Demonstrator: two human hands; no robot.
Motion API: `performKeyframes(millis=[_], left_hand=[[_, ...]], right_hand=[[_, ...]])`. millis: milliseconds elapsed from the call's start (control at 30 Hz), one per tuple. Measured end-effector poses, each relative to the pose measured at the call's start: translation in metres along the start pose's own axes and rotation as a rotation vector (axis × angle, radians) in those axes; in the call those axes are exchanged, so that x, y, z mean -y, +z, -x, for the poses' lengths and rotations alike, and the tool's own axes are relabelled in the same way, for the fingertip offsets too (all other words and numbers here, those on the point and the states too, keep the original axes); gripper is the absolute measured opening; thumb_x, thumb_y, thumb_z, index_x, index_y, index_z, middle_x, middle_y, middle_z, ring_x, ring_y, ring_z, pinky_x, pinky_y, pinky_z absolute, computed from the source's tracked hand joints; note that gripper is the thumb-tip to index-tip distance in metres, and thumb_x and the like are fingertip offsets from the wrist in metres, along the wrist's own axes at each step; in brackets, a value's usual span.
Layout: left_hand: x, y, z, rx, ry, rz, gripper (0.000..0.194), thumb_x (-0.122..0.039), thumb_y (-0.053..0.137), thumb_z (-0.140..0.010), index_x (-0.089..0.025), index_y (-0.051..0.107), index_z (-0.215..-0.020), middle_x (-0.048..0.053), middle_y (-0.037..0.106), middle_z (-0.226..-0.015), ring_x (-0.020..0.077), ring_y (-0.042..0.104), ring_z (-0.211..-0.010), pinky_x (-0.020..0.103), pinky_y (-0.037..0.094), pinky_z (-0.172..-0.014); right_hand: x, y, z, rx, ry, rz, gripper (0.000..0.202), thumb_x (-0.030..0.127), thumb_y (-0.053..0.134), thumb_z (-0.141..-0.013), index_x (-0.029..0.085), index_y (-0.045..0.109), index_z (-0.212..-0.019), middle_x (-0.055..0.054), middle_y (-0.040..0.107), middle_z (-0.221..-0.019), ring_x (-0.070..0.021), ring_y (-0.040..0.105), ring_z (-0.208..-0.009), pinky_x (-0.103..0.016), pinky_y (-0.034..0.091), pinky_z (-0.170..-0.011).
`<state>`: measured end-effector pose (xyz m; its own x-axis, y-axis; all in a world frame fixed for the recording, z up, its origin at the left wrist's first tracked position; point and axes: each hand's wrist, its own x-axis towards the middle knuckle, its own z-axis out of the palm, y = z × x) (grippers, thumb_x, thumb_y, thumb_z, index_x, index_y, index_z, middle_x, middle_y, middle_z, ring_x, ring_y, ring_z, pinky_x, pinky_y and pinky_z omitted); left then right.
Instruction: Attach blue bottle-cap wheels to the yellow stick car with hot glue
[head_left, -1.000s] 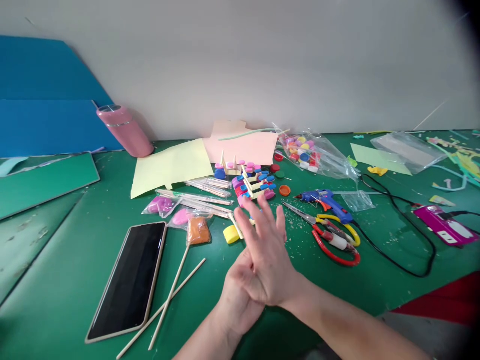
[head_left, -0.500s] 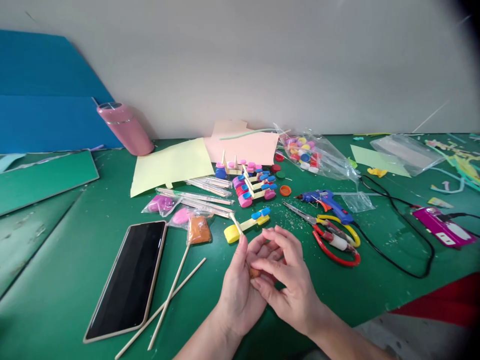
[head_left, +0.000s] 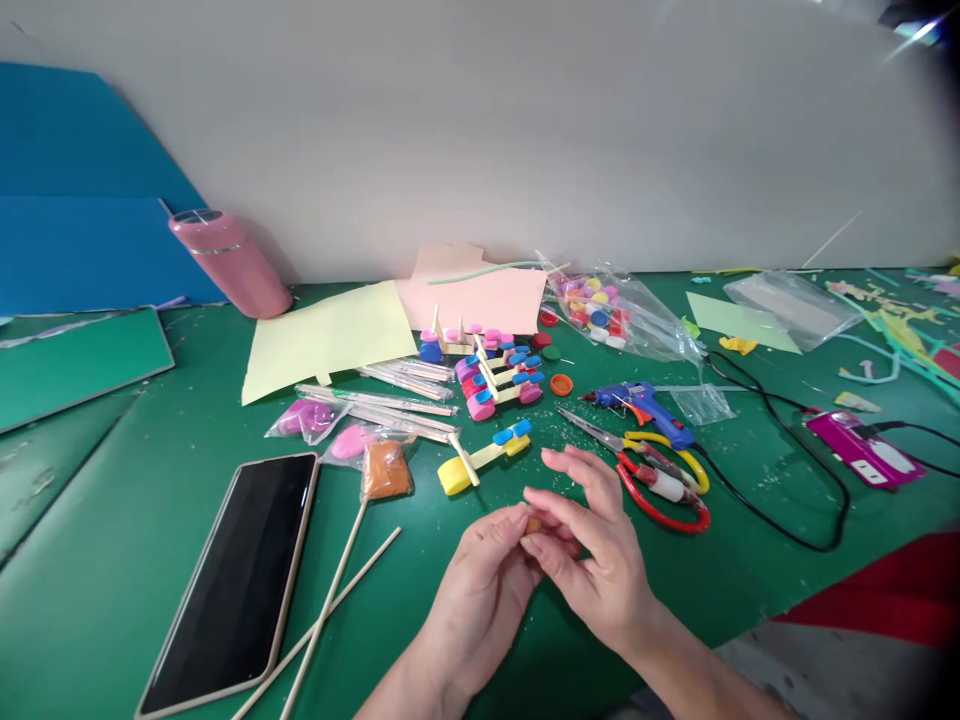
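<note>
Brown lump (head_left: 533, 525) between left fingers (head_left: 510, 526) and right fingers (head_left: 556, 508), tips barely apart

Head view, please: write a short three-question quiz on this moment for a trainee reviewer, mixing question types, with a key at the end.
1. Multiple choice. What do the left hand and the right hand hold at their fingertips?
a) a pink bottle
b) a small brown lump
c) a wooden stick

2. True or false. The phone lies on the table with its screen up and dark.

3. Fill in the blank. The glue gun lies beyond the scissors, and its body is mostly ____.

Key: 1. b; 2. true; 3. blue.
</note>
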<state>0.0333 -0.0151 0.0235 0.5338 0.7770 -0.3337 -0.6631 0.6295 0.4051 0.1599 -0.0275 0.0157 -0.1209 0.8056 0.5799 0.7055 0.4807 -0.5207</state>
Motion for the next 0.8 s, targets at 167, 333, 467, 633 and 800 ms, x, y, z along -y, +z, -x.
performKeyframes(millis=[167, 333, 467, 633, 800], left_hand=[[-0.0012, -0.0004, -0.0021, 0.010, 0.007, -0.004, 0.029, -0.020, 0.045, -0.087, -0.008, 0.069, -0.078, 0.008, 0.069, -0.074, 0.0153, 0.062, -0.072, 0.028, 0.046, -0.074], [0.0009, -0.0030, -0.0029, -0.016, 0.039, 0.006, 0.024, -0.018, 0.053, -0.083, -0.009, 0.067, -0.065, 0.003, 0.065, -0.064, 0.0100, 0.056, -0.065, 0.024, 0.045, -0.071], [0.0023, -0.0040, -0.0033, -0.004, 0.051, -0.025, 0.025, -0.019, 0.053, -0.083, -0.009, 0.067, -0.066, 0.004, 0.065, -0.063, 0.0104, 0.055, -0.065, 0.025, 0.044, -0.071], [0.0034, -0.0033, -0.0050, 0.013, 0.044, -0.032, 0.028, -0.021, 0.049, -0.086, -0.008, 0.069, -0.072, 0.008, 0.069, -0.074, 0.0151, 0.059, -0.072, 0.031, 0.044, -0.076], [0.0012, -0.0012, -0.0050, 0.004, 0.015, -0.045, 0.033, -0.031, 0.049, -0.085, -0.006, 0.070, -0.078, 0.011, 0.070, -0.077, 0.0179, 0.061, -0.071, 0.032, 0.044, -0.077]], right_hand=[[-0.0025, -0.0028, 0.0002, 0.001, 0.019, -0.052, 0.019, 0.023, 0.058, -0.079, 0.020, 0.061, -0.097, -0.008, 0.047, -0.121, -0.0290, 0.038, -0.118, -0.049, 0.037, -0.094], [-0.0018, -0.0042, -0.0013, -0.020, 0.036, -0.062, 0.015, 0.014, 0.058, -0.077, 0.023, 0.065, -0.087, -0.005, 0.047, -0.119, -0.0270, 0.040, -0.115, -0.047, 0.037, -0.095], [-0.0010, -0.0027, -0.0024, 0.000, 0.110, -0.154, 0.013, 0.014, 0.059, -0.078, 0.025, 0.065, -0.083, -0.004, 0.047, -0.120, -0.0258, 0.041, -0.115, -0.044, 0.037, -0.094], [-0.0006, -0.0008, -0.0027, 0.034, 0.436, -0.436, 0.011, 0.023, 0.052, -0.085, 0.023, 0.059, -0.077, -0.004, 0.051, -0.117, -0.0229, 0.042, -0.117, -0.034, 0.044, -0.084], [-0.0028, -0.0028, -0.0015, 0.021, 0.487, -0.511, 0.025, 0.026, 0.039, -0.091, 0.020, 0.051, -0.070, -0.004, 0.052, -0.113, -0.0182, 0.048, -0.108, -0.029, 0.044, -0.079]])
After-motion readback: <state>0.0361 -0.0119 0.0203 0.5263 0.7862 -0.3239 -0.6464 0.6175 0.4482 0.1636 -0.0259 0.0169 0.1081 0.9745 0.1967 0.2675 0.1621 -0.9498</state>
